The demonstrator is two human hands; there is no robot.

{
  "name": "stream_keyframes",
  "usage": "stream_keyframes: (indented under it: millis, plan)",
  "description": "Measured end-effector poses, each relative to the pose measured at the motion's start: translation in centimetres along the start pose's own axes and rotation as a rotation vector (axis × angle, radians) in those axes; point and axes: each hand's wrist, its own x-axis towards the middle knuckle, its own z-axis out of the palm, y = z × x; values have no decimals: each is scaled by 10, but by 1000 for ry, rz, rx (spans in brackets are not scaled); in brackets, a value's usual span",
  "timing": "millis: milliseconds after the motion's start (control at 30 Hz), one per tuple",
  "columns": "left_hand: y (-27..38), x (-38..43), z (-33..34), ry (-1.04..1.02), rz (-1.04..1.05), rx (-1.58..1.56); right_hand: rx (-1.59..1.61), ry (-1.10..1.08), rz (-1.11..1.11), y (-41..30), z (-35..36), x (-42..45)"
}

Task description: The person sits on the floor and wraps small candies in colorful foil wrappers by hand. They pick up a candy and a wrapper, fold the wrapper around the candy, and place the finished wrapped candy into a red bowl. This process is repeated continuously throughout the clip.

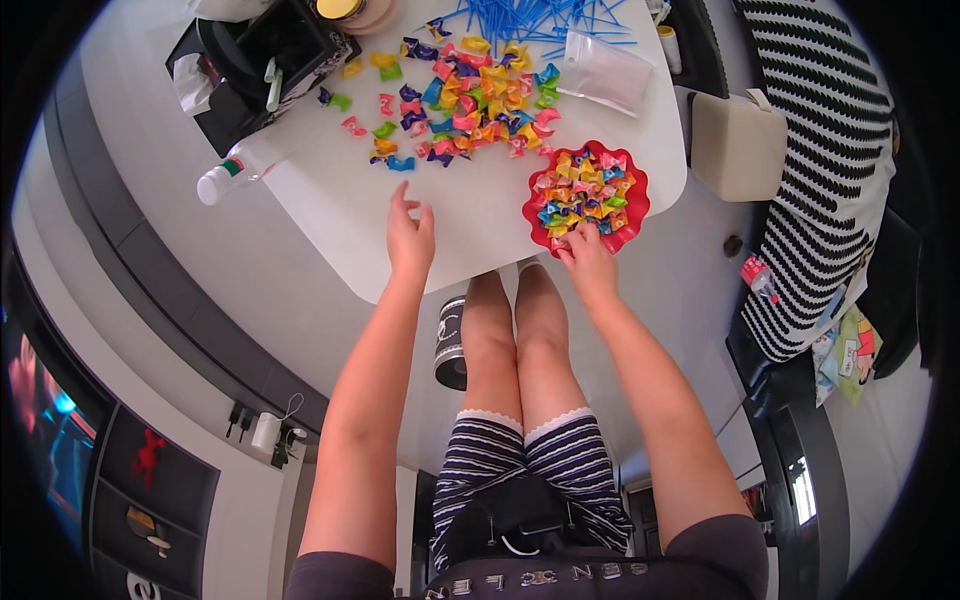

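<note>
My left hand [411,234] hovers over the white table [480,217], fingers apart and holding nothing. Just beyond its fingertips lies a blue wrapped candy [401,163], at the near side of a loose spread of colourful wrapped candies [480,97]. At the table's front right, a red scalloped dish [639,202] is filled with similar candies [581,187]. My right hand [591,259] reaches over the dish's near rim with bent fingers. Its fingertips are among the candies, beside a pink one [556,244]; whether they grip one is hidden.
Blue plastic sticks [517,22] lie at the back, beside a clear zip bag [606,73]. A black box [292,45] stands at the back left, near a clear bottle [244,166]. Below the table is a black bin [451,345]; a cream stool [739,146] is at right.
</note>
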Motion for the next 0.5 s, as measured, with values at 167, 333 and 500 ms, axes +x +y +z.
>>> stream_keyframes:
  millis: [167, 333, 500]
  plan:
    - [18, 36, -20, 49, 115, 326, 8, 46, -21, -4, -7, 0]
    - [17, 56, -25, -11, 107, 544, 56, 112, -73, -14, -20, 3]
    - [2, 51, -19, -159, 12, 241, 150, 90, -116, -31, -29, 9]
